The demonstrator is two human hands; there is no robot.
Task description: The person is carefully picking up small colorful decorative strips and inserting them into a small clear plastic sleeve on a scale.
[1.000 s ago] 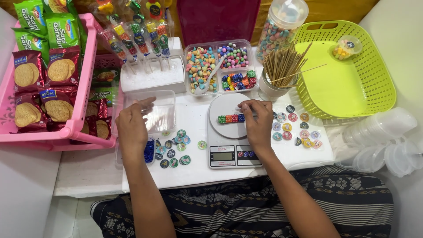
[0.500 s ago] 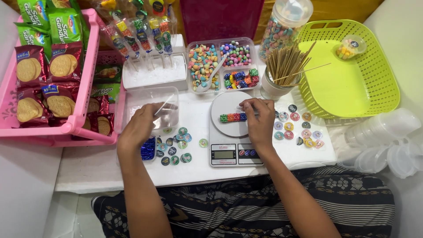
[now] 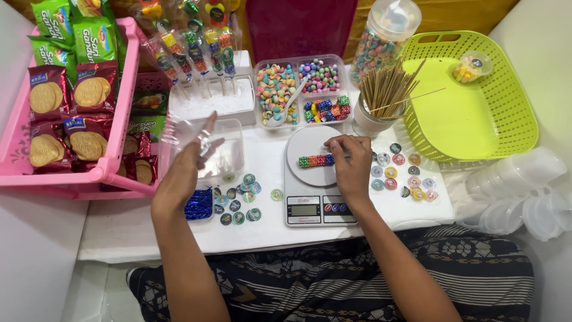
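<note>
Lying across the round white plate of a kitchen scale [image 3: 320, 194]: a skewer of candy cubes [image 3: 314, 160], green, red and blue in a row. Pinching its right end: right hand [image 3: 351, 162], fingers curled shut around the stick, knuckles up. Hovering over a clear plastic box [image 3: 229, 143] to the left: left hand [image 3: 186, 170], fingers spread open and slightly blurred, gripping nothing that can be made out, fingertips just above the box's rim. Sitting just below that hand: a small tub of blue shiny bits [image 3: 199, 204]. Scattered between tub and scale: round stickers [image 3: 243, 200]; lying right of the scale: more stickers [image 3: 400, 173]. Standing behind the scale: a divided tray of sweets [image 3: 304, 89] with a white spoon [image 3: 285, 107], a cup of wooden sticks [image 3: 381, 98], a tall jar of candy [image 3: 381, 36]. Farther right: a green basket [image 3: 494, 89] and stacked clear lids [image 3: 518, 191]. Far left: a pink rack [image 3: 119, 167] of biscuit packs.
</note>
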